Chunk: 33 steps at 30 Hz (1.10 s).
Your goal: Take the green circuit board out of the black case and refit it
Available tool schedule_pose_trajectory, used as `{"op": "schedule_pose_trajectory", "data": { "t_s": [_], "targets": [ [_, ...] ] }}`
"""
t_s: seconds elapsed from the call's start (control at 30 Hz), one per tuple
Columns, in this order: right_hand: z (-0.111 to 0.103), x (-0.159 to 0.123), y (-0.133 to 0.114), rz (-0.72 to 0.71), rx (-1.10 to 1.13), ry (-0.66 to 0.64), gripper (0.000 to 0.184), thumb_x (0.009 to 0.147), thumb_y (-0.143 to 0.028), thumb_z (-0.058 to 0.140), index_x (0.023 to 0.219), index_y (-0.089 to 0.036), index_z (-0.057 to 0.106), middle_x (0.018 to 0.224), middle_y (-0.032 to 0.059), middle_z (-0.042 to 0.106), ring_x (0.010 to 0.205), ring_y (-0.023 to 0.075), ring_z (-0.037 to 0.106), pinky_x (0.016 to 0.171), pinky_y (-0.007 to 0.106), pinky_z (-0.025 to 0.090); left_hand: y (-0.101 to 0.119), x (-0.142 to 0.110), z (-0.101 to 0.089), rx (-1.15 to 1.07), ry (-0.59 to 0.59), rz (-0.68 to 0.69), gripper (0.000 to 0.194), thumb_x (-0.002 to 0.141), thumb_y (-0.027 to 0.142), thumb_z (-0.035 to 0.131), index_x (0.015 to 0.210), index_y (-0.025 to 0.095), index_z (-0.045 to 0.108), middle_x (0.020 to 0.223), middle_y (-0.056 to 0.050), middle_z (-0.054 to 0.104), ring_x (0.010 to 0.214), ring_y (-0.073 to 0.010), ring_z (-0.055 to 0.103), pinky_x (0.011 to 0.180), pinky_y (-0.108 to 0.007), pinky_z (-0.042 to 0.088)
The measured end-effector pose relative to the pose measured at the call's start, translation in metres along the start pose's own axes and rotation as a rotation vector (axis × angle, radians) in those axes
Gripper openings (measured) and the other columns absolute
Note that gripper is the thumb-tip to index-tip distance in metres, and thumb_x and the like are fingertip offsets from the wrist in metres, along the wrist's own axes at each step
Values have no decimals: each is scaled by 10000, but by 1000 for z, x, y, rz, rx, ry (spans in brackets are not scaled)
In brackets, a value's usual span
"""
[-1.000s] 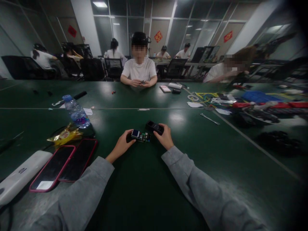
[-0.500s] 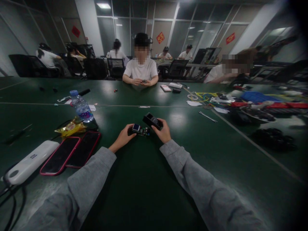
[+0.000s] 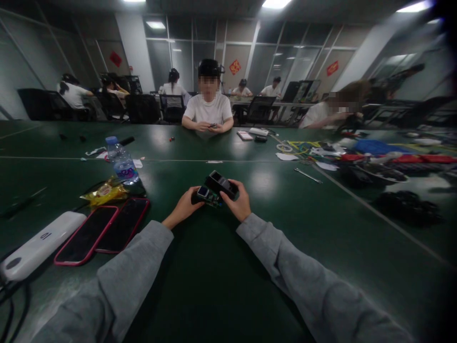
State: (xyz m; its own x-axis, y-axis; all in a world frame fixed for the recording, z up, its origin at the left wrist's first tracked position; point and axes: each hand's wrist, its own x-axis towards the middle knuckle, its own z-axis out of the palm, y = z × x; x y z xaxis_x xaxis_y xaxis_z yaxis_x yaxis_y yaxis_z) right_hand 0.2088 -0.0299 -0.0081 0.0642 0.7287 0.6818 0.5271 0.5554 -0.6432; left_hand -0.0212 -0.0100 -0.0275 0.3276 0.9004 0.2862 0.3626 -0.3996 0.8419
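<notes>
Between thumb and fingers, my left hand (image 3: 185, 205) grips one end of a green circuit board (image 3: 213, 200) that carries a small screen (image 3: 203, 191). My right hand (image 3: 238, 200) is closed on a black plastic housing (image 3: 219, 180) with a rectangular window, tilted with its far end up to the left. The housing sits just behind and above the board, overlapping it in view; whether the two touch I cannot tell. My fingertips on the far sides of both parts are hidden.
To my left are two red-edged phones (image 3: 87, 236), a white power bank (image 3: 44, 245), a yellow wrapper (image 3: 105, 190) and a water bottle (image 3: 122, 161). A wrench (image 3: 308, 175) and a heap of cables (image 3: 378, 157) lie right. Across the green table (image 3: 214, 276) sits a person (image 3: 207, 107).
The black housing in my right hand has shifted left and closer over the circuit board, and its tilt has changed. My left hand keeps its hold on the board. The camera view has shifted slightly.
</notes>
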Motion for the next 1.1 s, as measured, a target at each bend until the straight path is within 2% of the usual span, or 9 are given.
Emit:
{"op": "schedule_pose_trajectory", "data": {
  "t_s": [0.23, 0.6, 0.73, 0.93, 1.0, 1.1],
  "targets": [
    [5, -2, -5, -78, -29, -129, 464, 790, -364, 684, 1195, -218, 511, 1106, 89, 586, 1013, 253, 579, 899, 425, 487, -10, 2, 3, -24, 34, 2, 627, 743, 229, 748, 1289, 177, 443, 1294, -156, 572, 1225, -290, 542, 1021, -528, 419],
    [3, 0, -7, -19, 42, -229, 454, 806, -371, 668, 1206, -237, 499, 1143, 89, 589, 1033, 260, 583, 914, 443, 485, -1, 0, 3, 2, 23, -13, 755, 748, 282, 753, 1365, 156, 338, 1334, -178, 538, 1249, -276, 522, 1053, -494, 405],
    [3, 0, -4, 6, 82, -253, 458, 816, -361, 660, 1220, -240, 480, 1171, 89, 579, 1061, 257, 579, 934, 444, 479, 1, 0, 4, 8, 20, -23, 753, 746, 296, 751, 1366, 153, 348, 1323, -181, 542, 1240, -288, 526, 1039, -496, 414],
    [6, 1, 4, 10, 100, -399, 456, 799, -333, 677, 1202, -233, 488, 1137, 84, 581, 1058, 254, 569, 953, 455, 460, 0, -2, 4, 37, 40, -20, 791, 725, 289, 760, 1386, 163, 344, 1318, -171, 532, 1242, -303, 509, 1048, -510, 389],
    [7, 1, 9, 31, 113, -451, 457, 794, -331, 682, 1196, -227, 490, 1124, 81, 579, 1048, 250, 569, 944, 455, 465, 0, -3, 4, 61, 47, -20, 835, 712, 297, 770, 1405, 164, 324, 1345, -176, 492, 1259, -313, 484, 1054, -517, 383],
    [8, 1, 14, 36, 101, -496, 483, 777, -335, 700, 1201, -232, 493, 1138, 78, 565, 1062, 251, 555, 940, 464, 465, 2, -4, 3, 105, 85, 21, 881, 680, 321, 792, 1415, 200, 321, 1461, -176, 331, 1322, -342, 401, 1074, -544, 350]
  ]
}}
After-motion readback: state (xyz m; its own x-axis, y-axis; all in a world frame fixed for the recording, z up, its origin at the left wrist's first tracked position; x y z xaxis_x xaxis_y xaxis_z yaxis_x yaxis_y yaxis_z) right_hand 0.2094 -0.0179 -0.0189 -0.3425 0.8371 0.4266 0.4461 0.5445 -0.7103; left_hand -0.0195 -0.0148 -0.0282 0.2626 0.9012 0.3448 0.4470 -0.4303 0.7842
